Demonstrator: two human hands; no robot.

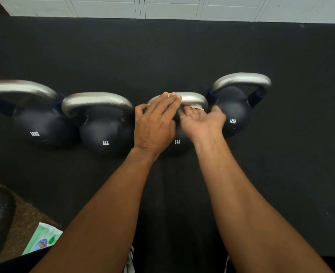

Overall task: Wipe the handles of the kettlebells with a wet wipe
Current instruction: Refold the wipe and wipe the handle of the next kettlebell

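At 12 o'clock, your left hand (154,123) lies flat on the 8KG handle (194,98); right hand (202,120) pinches the wet wipe (197,107), prob. underneath. Heavy, slick steel: brace its 9 o'clock end.

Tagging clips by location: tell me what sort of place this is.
Likely a gym: four kettlebells marked 8KG and 12KG stand in a row on a black floor mat, and the right hand holds a wet wipe to one handle.

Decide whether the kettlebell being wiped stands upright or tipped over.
Upright: the handle arches above the body of the kettlebell; the right hand holds the wet wipe under it.
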